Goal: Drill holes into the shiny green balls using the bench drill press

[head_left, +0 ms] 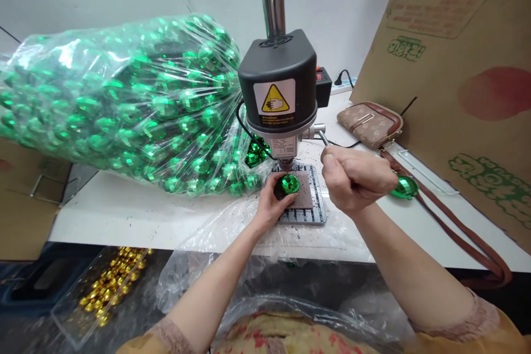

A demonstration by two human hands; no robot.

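Note:
In the middle of the head view stands a black bench drill press (279,83) with a yellow warning label. Thumb and fingers of my left hand (270,202) grip a shiny green faceted ball (290,183) from its left side. The ball rests on a flat board (306,191) over the slotted metal base (320,213), directly beneath the drill's chuck (285,164). My right hand (352,177) is closed around the press's feed lever (323,137), to the right of the machine. The lever's lower end is hidden inside the fist.
A large clear bag of green faceted balls (136,105) lies left of the press. At right are a patterned pouch (371,121) with a brown strap, another green ball (404,187) and a cardboard box (460,77). Gold balls (114,282) sit lower left. Dark shavings dot the white table (124,215).

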